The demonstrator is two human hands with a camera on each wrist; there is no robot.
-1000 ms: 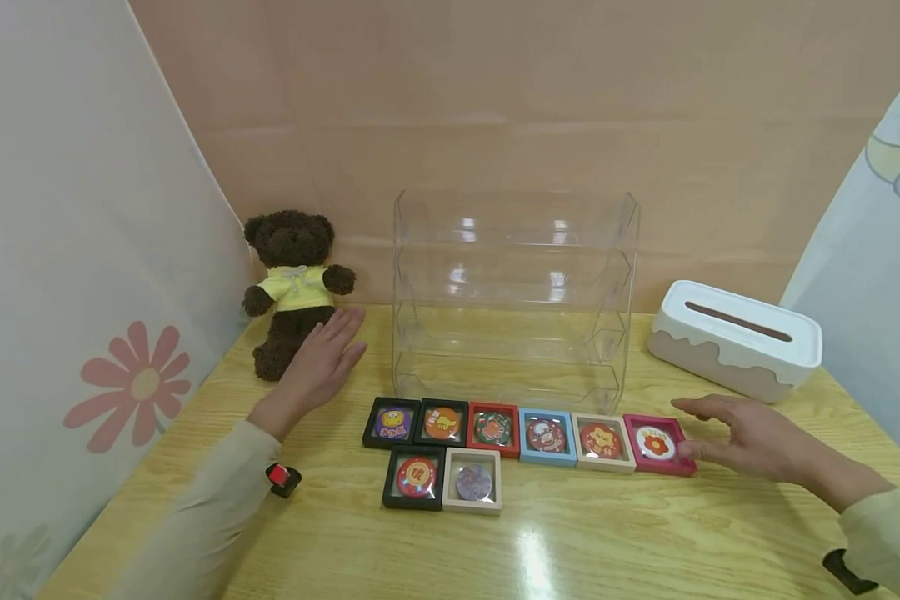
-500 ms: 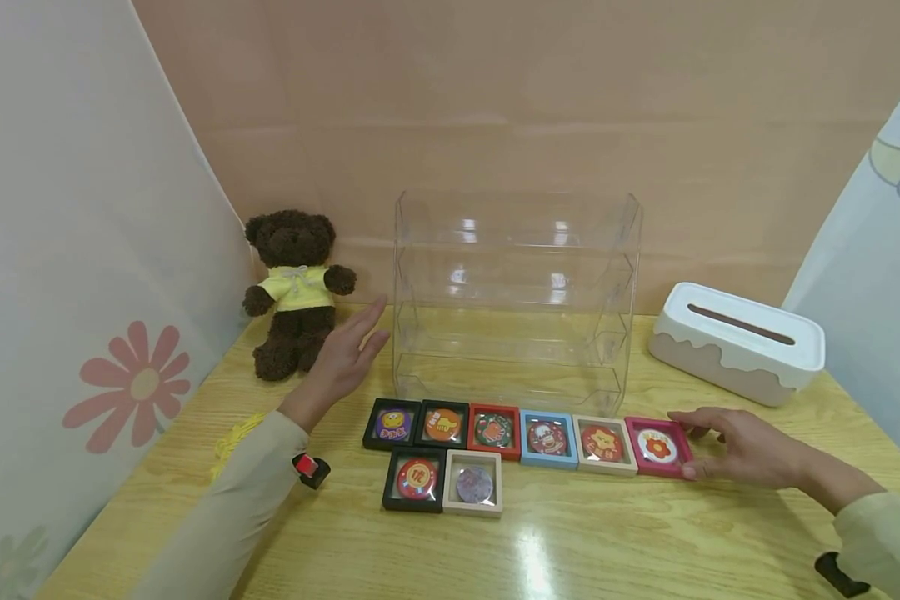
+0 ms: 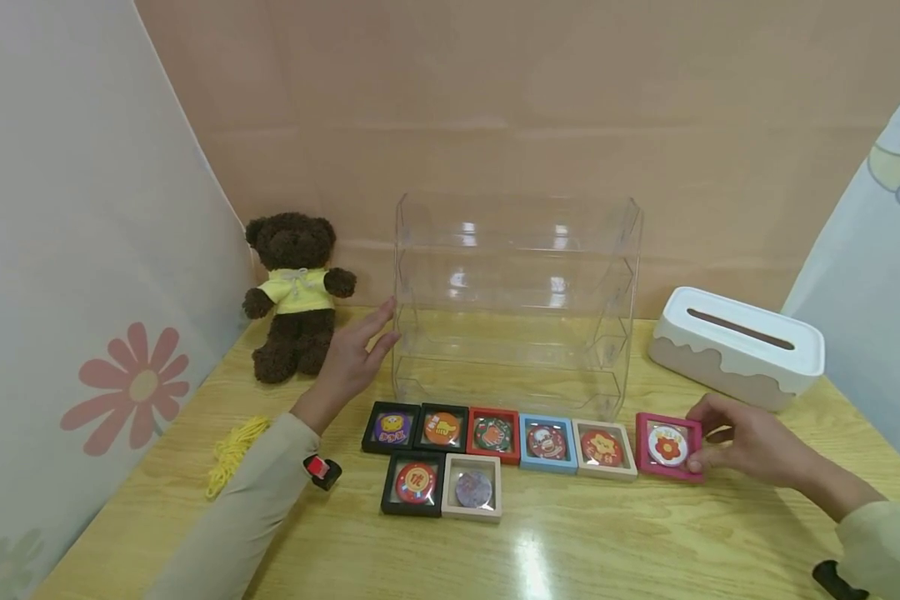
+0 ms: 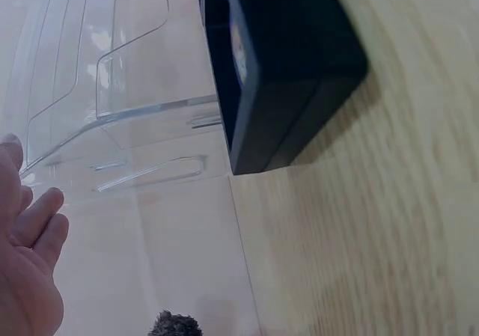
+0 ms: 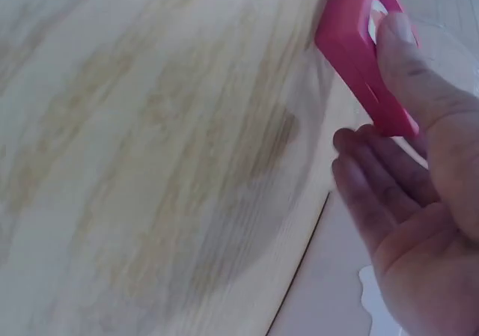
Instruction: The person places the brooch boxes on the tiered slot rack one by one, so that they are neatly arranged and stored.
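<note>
My right hand (image 3: pixel 757 443) pinches the right edge of a pink display frame (image 3: pixel 667 474), thumb on its front and fingers behind. Inside is a round white badge with a red flower. In the right wrist view the pink frame (image 5: pixel 348 33) stands tilted, and the other fingers curl loosely below it. My left hand (image 3: pixel 348 360) has relaxed fingers, its fingertips right at the left side of a clear acrylic tiered rack (image 3: pixel 510 357). The left wrist view shows that hand (image 4: pixel 30 254) beside the rack, with a black frame (image 4: pixel 307 74) close to the camera.
Several badge frames line up before the rack, from a black frame (image 3: pixel 367 429) to a beige frame (image 3: pixel 606 472). Another black frame (image 3: pixel 412 511) and beige frame (image 3: pixel 471 515) sit nearer. Around them are a teddy bear (image 3: pixel 294 287), yellow cord (image 3: pixel 234 450) and tissue box (image 3: pixel 735 346).
My right hand has taken hold of the pink frame and shifted it right, apart from the beige one. My left hand has moved right to the rack's side, uncovering the yellow cord.
</note>
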